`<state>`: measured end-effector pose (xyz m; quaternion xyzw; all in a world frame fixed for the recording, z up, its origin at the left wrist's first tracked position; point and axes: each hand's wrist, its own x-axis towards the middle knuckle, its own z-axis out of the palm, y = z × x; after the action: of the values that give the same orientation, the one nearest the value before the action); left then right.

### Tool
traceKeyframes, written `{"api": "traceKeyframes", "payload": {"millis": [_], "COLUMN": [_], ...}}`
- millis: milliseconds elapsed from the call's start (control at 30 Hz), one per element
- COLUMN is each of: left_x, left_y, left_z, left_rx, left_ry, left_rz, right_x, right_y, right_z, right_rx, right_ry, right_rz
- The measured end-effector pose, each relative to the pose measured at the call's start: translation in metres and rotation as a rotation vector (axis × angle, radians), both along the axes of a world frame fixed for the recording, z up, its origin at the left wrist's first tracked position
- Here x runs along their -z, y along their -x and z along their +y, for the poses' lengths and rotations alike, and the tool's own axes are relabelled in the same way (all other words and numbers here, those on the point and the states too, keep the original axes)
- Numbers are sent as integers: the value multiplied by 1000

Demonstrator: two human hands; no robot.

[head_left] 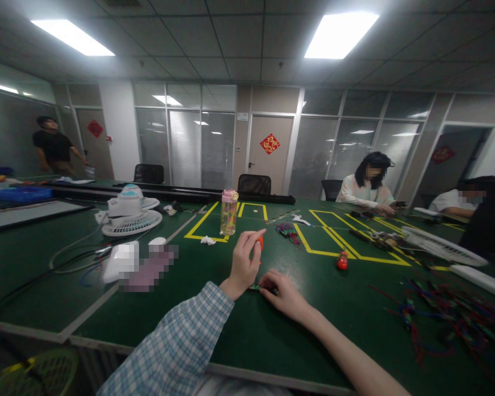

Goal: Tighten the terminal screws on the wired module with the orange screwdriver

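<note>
Curls the left hand (246, 256) around an orange object (260, 242), holding it near upright between thumb and fingers, with the index finger reaching past it up and to the right. Covers too much of it to make out the lower end. Bends the right hand (281, 291) low over the green surface (202, 267), nearly closed, with thumb and fingertips gripping the right end of a small board (254, 287). Has that board just below the left hand, partly hidden by both hands; cannot tell whether touching the orange object.

Has a bottle (229, 215) standing upright beyond the left hand, with a crumpled tissue (208, 240) near its base and a bunch of wires (289, 233) farther right. Shows a red gadget (342, 260) well to the right of the right hand, with a larger wire heap (437, 311) nearer the right edge. Faces a seated person (365, 187) across the surface, and a white fan (134, 219) well off to the left.
</note>
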<state>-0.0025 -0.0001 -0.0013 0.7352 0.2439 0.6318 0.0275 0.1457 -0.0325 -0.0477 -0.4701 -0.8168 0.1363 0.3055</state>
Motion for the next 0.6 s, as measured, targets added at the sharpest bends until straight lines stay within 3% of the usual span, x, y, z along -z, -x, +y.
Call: {"api": "traceKeyframes", "payload": {"millis": [233, 600], "left_x": [1, -2], "left_y": [-2, 0], "left_z": [1, 0], "left_rx": [-81, 31], "left_ry": [-22, 7], "left_rz": [-11, 24], "right_x": [-2, 0], "right_y": [0, 0], "right_z": [-1, 0], "right_rx": [3, -6], "right_ry": [1, 5], "right_rz": [-17, -3]}}
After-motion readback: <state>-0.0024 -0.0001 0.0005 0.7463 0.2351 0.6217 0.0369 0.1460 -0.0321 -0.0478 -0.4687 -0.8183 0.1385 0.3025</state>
